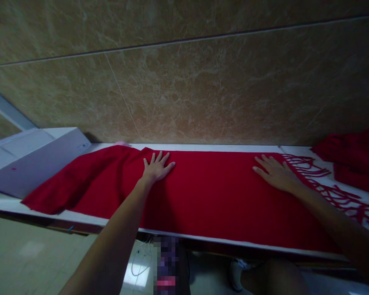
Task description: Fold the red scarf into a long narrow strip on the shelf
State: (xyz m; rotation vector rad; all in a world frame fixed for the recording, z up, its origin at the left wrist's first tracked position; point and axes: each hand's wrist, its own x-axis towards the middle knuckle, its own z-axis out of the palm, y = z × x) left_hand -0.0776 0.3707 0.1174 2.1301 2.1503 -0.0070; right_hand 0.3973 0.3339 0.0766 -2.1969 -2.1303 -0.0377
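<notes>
A long red scarf (209, 192) lies spread along a narrow white table (203, 147). Its right end has fringe (335, 192), with strands fanned out and partly tangled. The left part is rumpled and folded, while the middle lies flat. My left hand (156, 167) rests palm down near the scarf's far edge, fingers spread, where the flat part meets the wrinkled part. Farther right, close to the fringed end, my right hand (275, 173) also lies flat on the fabric with its fingers stretched out. Neither hand grips anything.
At the left end stands a white box (37, 155), with the scarf's rumpled end against it. More red cloth (353, 159) is heaped at the right. A marbled tile wall (184, 90) runs behind the table. Below the front edge are a tiled floor (27, 250) and a cable (138, 262).
</notes>
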